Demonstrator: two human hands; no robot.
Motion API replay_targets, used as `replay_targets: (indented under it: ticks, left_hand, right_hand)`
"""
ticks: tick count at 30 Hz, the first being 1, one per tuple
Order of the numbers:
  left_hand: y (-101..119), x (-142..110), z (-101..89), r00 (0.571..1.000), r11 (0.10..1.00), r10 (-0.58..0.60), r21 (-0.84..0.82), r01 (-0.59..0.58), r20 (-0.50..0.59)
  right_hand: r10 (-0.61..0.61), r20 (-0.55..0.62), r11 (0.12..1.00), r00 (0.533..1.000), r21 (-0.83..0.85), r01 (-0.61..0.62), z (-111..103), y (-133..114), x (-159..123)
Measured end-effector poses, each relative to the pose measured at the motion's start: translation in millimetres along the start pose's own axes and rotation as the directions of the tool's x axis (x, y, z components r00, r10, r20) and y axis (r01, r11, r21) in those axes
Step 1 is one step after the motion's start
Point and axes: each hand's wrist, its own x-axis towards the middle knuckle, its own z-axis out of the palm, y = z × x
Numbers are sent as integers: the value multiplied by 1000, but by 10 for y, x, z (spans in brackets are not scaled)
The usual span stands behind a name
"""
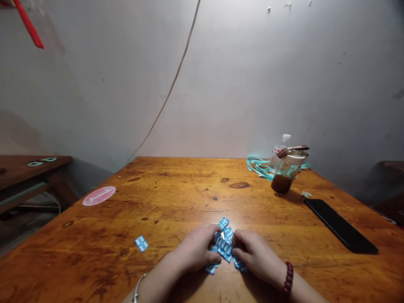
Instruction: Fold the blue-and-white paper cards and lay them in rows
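Observation:
A loose heap of small blue-and-white cards [224, 248] lies on the wooden table in front of me, some overlapping and tilted. My left hand [199, 246] curls around the heap's left side, thumb and fingers closed on some of the cards. From the right, my right hand [254, 252] has its bent fingers and thumb on the cards at that edge; a few stick out beneath it. The palms hide part of the heap. Well to the left of my left hand, a single blue-and-white card [141, 243] lies apart with a cross-shaped pattern showing.
On the wooden table [176, 189], a black phone [341, 225] lies at the right. Behind it stand a drink cup [285, 172] with dark liquid and a clear water bottle [277, 152], beside a turquoise strap [257, 166]. A pink round sticker [99, 196] marks the left edge.

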Motion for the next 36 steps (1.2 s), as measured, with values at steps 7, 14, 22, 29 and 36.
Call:
replay_targets:
  ticks: [7,14,22,29,36]
  left_hand:
    - [-105,141,54,923,997,-72,-40,61,-377]
    - [-161,139,173,963,999,20,42,-9,-268]
    - [-146,167,137,967,920,-118,-390,22,-225]
    - [-160,159,134,979,962,-84,-271,30,-188]
    - [-128,86,-17,980,987,157,2,-158,-118]
  right_hand:
    - [35,-222,999,974,31,-28,-5,139,126]
    - [-161,-77,969,984,-200,143,66,82,161]
    - [-38,-233,993,972,-117,11,-87,110,112]
    - [-19,-193,987,981,-161,-12,-25,201,118]
    - [-96,-83,993,992,-71,90,3,116,93]
